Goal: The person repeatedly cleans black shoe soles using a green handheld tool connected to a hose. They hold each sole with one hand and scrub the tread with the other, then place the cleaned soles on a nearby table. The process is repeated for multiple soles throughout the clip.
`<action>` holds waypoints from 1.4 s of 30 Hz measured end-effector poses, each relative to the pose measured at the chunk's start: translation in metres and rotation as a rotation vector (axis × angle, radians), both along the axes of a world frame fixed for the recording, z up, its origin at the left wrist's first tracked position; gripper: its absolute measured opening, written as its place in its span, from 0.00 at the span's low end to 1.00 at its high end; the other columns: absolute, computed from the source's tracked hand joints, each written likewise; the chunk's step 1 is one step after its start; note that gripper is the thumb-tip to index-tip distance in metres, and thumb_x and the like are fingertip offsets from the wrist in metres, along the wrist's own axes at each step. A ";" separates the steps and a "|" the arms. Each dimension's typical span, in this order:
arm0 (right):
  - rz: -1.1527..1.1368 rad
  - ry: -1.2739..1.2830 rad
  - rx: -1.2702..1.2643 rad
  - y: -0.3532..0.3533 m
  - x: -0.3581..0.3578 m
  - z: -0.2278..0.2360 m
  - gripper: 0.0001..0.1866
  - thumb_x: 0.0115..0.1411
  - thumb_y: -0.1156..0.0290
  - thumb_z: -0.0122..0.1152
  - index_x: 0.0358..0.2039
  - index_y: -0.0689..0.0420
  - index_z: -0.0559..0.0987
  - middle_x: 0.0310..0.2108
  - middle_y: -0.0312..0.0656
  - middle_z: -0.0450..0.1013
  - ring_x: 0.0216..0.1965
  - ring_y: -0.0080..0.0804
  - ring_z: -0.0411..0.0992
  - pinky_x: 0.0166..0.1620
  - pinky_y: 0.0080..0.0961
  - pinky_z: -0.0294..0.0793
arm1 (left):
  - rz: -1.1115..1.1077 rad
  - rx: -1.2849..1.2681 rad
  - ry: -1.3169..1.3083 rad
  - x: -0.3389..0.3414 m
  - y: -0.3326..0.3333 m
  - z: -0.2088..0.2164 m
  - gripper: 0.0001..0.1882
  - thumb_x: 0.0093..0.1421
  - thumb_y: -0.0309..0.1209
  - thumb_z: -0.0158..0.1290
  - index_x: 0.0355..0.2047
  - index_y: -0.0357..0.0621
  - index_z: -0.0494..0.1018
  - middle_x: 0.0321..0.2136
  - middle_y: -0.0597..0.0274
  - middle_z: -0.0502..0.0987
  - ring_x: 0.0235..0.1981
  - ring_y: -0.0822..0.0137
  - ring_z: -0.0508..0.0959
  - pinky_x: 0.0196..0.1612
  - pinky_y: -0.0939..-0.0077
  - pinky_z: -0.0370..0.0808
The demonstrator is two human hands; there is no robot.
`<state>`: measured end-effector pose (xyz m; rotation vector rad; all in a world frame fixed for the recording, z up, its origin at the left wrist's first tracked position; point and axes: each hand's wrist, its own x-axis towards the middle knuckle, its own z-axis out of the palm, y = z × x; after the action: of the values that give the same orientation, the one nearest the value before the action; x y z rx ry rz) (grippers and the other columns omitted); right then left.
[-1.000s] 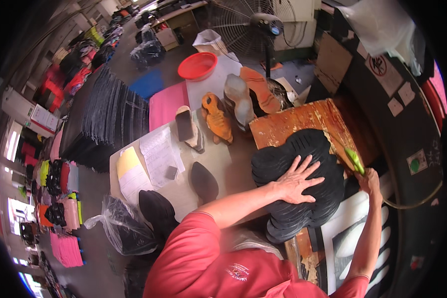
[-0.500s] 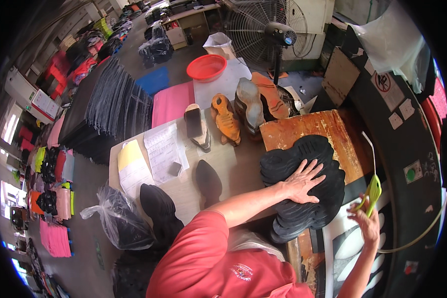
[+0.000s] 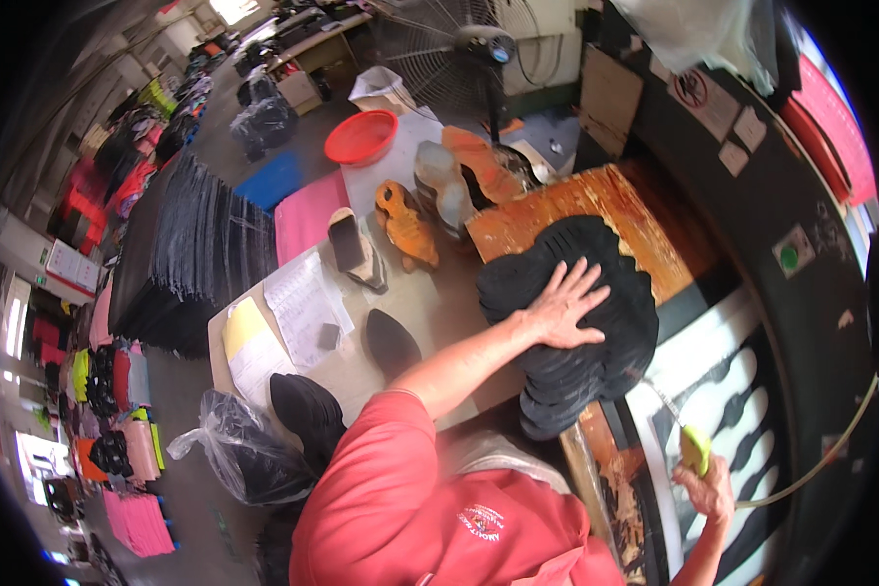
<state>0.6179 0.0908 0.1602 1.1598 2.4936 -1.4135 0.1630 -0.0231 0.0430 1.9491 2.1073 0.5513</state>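
A tall pile of black sole-shaped pieces point(image 3: 620, 337) sits on the worn wooden board and the table's edge. My left hand point(image 3: 568, 305) lies flat on top of it, fingers spread. Low at the right, my right hand point(image 3: 708, 488) is wrapped round a lime-green air blow gun point(image 3: 695, 450). Its thin metal nozzle tilts up and left toward the pile's lower right side, apart from it. A pale hose point(image 3: 801, 493) runs from near that hand to the right. Beneath the gun is a white sheet point(image 3: 693, 356) with sole-shaped cut-outs.
The orange-brown board point(image 3: 625, 210) lies behind the pile. Cutting dies point(image 3: 405, 230), a phone point(image 3: 345, 242) and papers point(image 3: 298, 298) stand or lie across the table. A bagged black bundle point(image 3: 249, 454) is at the left, a red basin point(image 3: 361, 137) and fan point(image 3: 459, 49) behind. A dark machine panel point(image 3: 742, 210) rises right.
My right hand has lowered the air blow gun, and its nozzle has swung from upright to point up-left toward the pile. My left hand stays on the pile. The whole view has shifted.
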 end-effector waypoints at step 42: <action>-0.121 0.000 0.516 -0.021 -0.139 -0.032 0.11 0.68 0.64 0.69 0.38 0.60 0.80 0.27 0.59 0.78 0.31 0.64 0.76 0.36 0.50 0.75 | 0.269 -0.042 0.054 -0.122 0.017 -0.027 0.39 0.77 0.59 0.39 0.80 0.54 0.53 0.79 0.34 0.47 0.80 0.35 0.44 0.79 0.40 0.42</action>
<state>0.4790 0.0698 0.1278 1.3970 2.9275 -0.7952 0.0410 -0.0066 0.0161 1.6862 2.4128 0.5014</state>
